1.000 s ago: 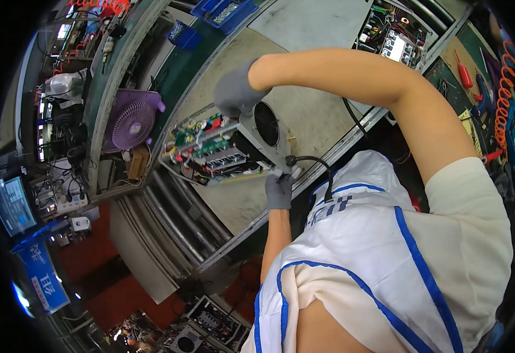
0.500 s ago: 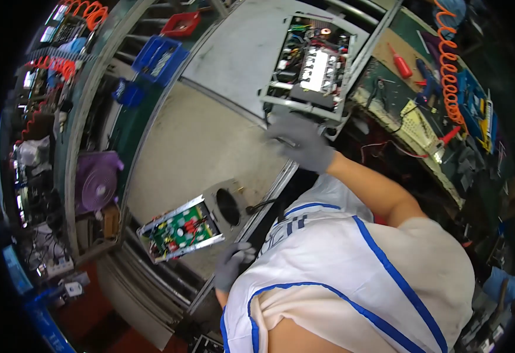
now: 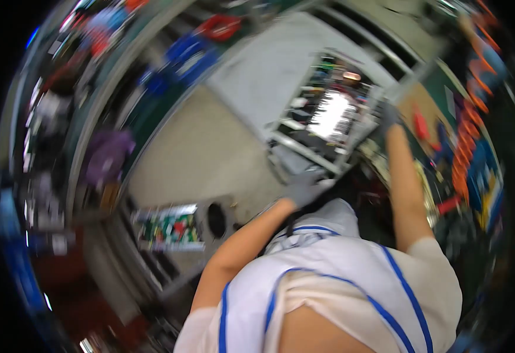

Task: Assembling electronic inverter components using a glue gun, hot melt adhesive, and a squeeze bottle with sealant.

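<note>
An open metal electronics chassis (image 3: 297, 145), packed with wiring, boards and a bright white block, sits at an angle on the far part of the bench. My left hand (image 3: 306, 188), in a grey glove, is closed at the chassis's near end, by its lower frame bar. On the right side, my right hand (image 3: 389, 115), also gloved in grey, grips the chassis's side edge; motion blur smears its fingers. To the left of my left forearm lies a smaller open unit with a green circuit board (image 3: 166, 228), beside a grey panel with a round black opening (image 3: 216, 220).
Blue bins (image 3: 193, 57) and a red tray (image 3: 219, 27) stand along the far left shelf, with a purple fan (image 3: 109, 154) nearer. At right, a side bench carries a red bottle (image 3: 420, 123) and tools under a coiled orange hose (image 3: 464, 144).
My left hand has come up from beside the green-board unit to the chassis's near end. My right hand has gone from the near end to its right side. The view has shifted and blurred.
</note>
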### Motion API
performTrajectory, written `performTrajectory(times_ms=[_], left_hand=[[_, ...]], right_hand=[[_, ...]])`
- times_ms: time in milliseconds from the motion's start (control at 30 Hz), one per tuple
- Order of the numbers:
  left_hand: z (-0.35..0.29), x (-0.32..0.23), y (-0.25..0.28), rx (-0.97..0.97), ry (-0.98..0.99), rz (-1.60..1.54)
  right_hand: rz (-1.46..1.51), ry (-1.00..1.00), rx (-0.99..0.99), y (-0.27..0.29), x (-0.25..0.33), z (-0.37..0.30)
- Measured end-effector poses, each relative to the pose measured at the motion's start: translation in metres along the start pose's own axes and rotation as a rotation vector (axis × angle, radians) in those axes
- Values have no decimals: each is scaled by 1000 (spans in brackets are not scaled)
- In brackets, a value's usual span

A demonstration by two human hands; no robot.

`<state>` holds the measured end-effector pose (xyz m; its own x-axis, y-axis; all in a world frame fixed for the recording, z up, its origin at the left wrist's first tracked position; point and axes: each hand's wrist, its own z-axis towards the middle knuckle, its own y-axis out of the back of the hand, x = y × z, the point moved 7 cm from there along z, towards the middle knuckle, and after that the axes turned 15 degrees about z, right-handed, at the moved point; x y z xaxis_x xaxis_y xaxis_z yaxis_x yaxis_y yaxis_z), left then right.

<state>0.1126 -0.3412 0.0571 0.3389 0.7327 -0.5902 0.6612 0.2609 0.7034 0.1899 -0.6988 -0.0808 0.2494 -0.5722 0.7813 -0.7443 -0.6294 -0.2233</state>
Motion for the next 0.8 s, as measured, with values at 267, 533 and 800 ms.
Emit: performTrajectory(times_ms=[267, 533, 800], left_hand=[[57, 19, -61, -111, 479, -414], [34, 0, -6, -281, 516, -697], [47, 33, 17, 144, 421, -1511]], right_hand=[[161, -59, 82, 81, -3, 96], [183, 32, 414, -40, 78, 47], [-131, 147, 598, -231, 105, -20]])
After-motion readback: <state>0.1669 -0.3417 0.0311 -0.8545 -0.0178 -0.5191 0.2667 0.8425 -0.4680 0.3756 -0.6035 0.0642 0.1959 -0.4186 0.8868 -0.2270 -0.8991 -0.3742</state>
